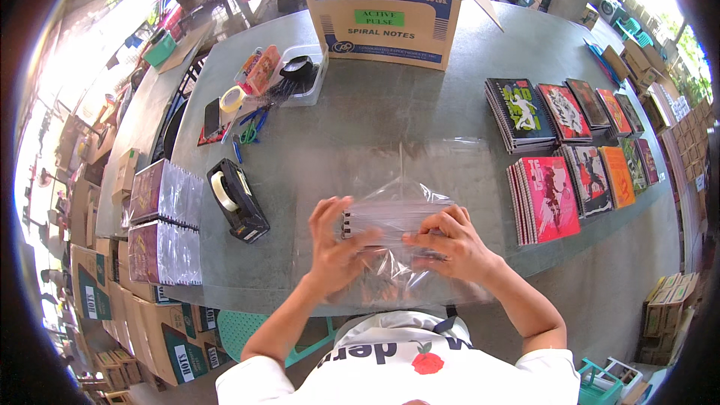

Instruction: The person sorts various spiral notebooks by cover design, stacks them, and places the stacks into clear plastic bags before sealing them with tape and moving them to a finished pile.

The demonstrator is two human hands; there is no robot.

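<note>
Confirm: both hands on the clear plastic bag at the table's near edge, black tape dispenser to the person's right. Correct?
Not quite. In the head view the black tape dispenser sits to the person's left, not right. The rest stands: left hand and right hand hold the clear plastic bag at the table's near edge.

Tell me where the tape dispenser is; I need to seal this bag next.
In the head view, the black tape dispenser sits on the grey table to the person's left, just beyond the left hand, between the wrapped notebook bundles and the clear plastic bag.

The person wears a white short-sleeved shirt (420, 364) with a red rose print (428, 363).
</note>
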